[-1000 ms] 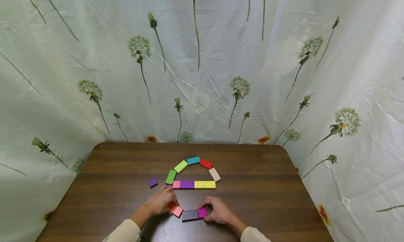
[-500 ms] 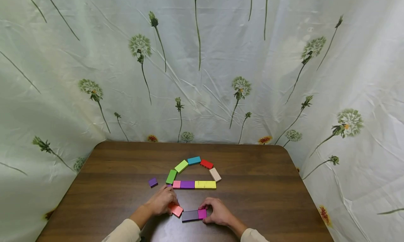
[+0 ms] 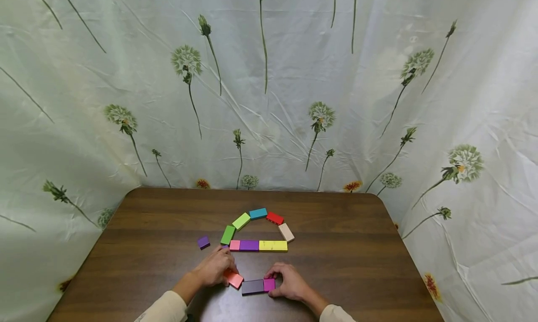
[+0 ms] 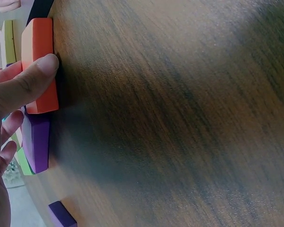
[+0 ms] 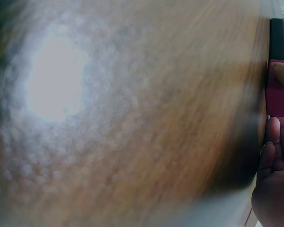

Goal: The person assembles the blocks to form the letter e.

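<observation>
On the table's near side, my left hand [image 3: 214,267] pinches a coral block [image 3: 234,280], thumb on its near face in the left wrist view. A purple block [image 4: 36,142] stands beside the coral one there; in the head view my left hand mostly covers it. My right hand [image 3: 292,283] holds a small magenta block [image 3: 269,284] between thumb and fingers. That magenta block sits end to end with a dark grey block [image 3: 252,287]. The grey block's left end lies close to the coral block, which is angled.
Farther back, green [image 3: 228,235], lime [image 3: 241,221], blue [image 3: 258,213], red [image 3: 275,218] and beige [image 3: 286,232] blocks form an arch. Pink [image 3: 235,245], purple [image 3: 249,246] and yellow [image 3: 273,246] blocks line its base. A small purple block [image 3: 203,242] lies left.
</observation>
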`<state>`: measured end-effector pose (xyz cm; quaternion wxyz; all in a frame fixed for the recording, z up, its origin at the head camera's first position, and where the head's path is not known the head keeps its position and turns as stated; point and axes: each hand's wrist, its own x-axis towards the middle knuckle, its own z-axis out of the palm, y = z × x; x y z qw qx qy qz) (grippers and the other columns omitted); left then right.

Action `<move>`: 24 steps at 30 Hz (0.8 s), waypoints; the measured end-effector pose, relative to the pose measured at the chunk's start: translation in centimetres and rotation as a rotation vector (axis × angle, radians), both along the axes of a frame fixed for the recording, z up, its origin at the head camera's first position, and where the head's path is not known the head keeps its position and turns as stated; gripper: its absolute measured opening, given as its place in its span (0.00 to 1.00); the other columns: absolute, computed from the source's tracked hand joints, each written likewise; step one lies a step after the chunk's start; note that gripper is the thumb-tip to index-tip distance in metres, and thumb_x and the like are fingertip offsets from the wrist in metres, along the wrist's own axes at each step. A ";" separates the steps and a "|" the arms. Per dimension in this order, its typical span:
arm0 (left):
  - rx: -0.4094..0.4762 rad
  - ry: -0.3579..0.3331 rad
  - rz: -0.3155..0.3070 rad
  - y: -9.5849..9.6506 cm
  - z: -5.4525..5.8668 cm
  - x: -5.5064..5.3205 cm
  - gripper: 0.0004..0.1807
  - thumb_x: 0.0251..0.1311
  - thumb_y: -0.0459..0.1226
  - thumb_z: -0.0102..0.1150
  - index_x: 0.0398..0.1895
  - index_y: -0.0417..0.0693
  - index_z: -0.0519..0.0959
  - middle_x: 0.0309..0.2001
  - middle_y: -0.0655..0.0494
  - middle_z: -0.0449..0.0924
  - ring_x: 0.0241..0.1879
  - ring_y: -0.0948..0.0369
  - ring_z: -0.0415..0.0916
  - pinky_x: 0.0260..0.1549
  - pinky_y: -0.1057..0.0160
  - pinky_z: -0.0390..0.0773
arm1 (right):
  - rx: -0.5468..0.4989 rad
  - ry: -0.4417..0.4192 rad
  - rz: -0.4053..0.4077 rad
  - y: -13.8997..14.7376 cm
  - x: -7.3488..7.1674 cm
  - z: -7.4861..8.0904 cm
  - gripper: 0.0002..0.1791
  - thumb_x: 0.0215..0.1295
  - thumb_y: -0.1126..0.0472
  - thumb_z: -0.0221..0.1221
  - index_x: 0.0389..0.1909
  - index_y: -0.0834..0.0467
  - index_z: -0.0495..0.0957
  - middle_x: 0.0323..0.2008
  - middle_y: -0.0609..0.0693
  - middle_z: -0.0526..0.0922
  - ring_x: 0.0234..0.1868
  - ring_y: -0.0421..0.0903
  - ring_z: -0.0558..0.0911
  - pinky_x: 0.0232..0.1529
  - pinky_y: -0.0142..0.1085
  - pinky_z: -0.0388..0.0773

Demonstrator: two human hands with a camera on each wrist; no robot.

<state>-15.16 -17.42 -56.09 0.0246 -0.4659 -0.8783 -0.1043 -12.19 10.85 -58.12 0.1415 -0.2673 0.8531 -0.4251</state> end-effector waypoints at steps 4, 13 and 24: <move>-0.010 -0.012 0.007 0.0 0.1 0.1 0.18 0.30 0.43 0.78 0.32 0.57 0.87 0.28 0.71 0.79 0.39 0.64 0.70 0.43 0.59 0.67 | -0.006 0.009 -0.001 0.0 0.0 -0.1 0.18 0.40 0.65 0.74 0.36 0.54 0.83 0.31 0.35 0.75 0.35 0.31 0.72 0.39 0.27 0.70; -0.017 -0.028 0.018 0.0 0.1 0.1 0.17 0.31 0.43 0.78 0.32 0.57 0.87 0.28 0.71 0.79 0.39 0.64 0.70 0.43 0.58 0.67 | -0.010 0.017 0.015 0.1 0.0 -0.2 0.18 0.41 0.63 0.74 0.37 0.54 0.83 0.32 0.35 0.75 0.36 0.31 0.72 0.39 0.27 0.70; -0.017 0.005 0.012 0.0 -0.1 0.1 0.18 0.30 0.44 0.77 0.32 0.57 0.88 0.28 0.70 0.79 0.39 0.64 0.70 0.43 0.59 0.66 | 0.011 0.023 0.016 0.0 0.1 -0.1 0.16 0.44 0.61 0.74 0.37 0.54 0.83 0.32 0.36 0.75 0.36 0.31 0.71 0.38 0.27 0.69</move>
